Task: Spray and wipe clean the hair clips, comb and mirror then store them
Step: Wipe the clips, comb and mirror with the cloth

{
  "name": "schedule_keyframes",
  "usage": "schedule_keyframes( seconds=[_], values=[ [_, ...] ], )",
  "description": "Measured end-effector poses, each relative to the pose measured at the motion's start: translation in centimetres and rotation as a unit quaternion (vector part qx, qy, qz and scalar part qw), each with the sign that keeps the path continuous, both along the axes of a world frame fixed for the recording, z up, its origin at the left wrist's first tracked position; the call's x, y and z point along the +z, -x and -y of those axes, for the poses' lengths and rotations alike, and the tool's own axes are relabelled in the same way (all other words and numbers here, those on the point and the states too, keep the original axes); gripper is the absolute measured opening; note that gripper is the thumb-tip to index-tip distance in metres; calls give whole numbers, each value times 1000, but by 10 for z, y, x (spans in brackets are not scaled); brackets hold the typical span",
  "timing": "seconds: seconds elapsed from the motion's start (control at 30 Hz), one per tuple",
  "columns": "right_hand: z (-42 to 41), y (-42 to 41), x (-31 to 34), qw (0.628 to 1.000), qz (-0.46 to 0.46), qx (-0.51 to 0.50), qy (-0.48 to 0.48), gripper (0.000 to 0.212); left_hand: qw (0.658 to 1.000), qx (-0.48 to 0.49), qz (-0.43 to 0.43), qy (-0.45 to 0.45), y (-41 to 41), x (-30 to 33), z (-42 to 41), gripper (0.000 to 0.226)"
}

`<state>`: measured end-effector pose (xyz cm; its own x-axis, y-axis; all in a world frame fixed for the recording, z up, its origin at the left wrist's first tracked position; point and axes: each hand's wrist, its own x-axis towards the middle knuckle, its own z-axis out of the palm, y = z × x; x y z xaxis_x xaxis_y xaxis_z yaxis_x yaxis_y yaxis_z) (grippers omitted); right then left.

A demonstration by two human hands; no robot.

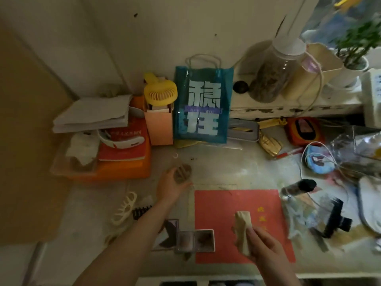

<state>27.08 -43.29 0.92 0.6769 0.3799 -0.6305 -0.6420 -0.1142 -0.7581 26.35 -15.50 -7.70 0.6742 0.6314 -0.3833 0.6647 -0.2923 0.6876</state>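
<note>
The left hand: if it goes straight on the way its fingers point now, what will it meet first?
The left hand, holding a brown hair clip, points up and a little right in the picture. The first thing in that line looks to be the blue bag standing by the wall, though depth is hard to judge in one view.

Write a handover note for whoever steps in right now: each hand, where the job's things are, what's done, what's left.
Left hand: holds a brown clip above the desk.
Right hand: grips the cloth over the red mat.
On the desk: cream clip and black clip at left; mirror at front, beside a small two-part case; a dark comb seems to lie at right, blurred.
Done: cannot tell which pieces are already wiped.
Left: wipe the brown clip, deal with the other clips, comb and mirror, then store all. Nothing looks stored yet.
</note>
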Motion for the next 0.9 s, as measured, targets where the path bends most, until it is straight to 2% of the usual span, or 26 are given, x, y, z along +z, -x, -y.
schedule_keyframes(
  seconds=[0.03,0.13,0.17,0.27,0.33,0.37,0.43,0.53,0.63,0.67,0.77,0.9],
  values=[
    [-5,7,-1,1000,-6,-17,8,69,1000,-6,4,3,-1,-2,-8,64],
    [-13,24,2,998,-19,-51,15,23,999,-30,21,13,-9,0,-27,65],
    [-16,27,2,998,-25,-53,22,19,999,-39,22,21,-13,0,-33,67],
    [-21,32,1,997,-24,-68,35,22,997,-72,6,9,-25,-8,-48,71],
    [-25,29,1,996,-25,-82,39,14,996,-86,-1,-3,-33,-14,-54,68],
    [-27,27,1,996,-26,-73,36,21,996,-85,-3,1,-35,-16,-55,66],
    [-25,29,-6,997,-27,-53,50,63,996,-88,-8,17,-41,-18,-57,62],
    [-31,29,-9,995,-41,-83,42,66,996,-90,-11,23,-48,-23,-61,51],
    [-33,29,-18,995,-35,-82,47,81,997,-79,-11,15,-48,-28,-67,32],
    [-35,28,-19,995,-34,-80,40,74,997,-77,-9,21,-47,-29,-68,26],
    [-42,21,-12,994,-40,-95,31,32,997,-56,1,54,-42,-24,-66,19],
    [-51,14,-6,995,-23,-93,33,21,996,-19,28,86,-32,-6,-57,13]
  ],
)
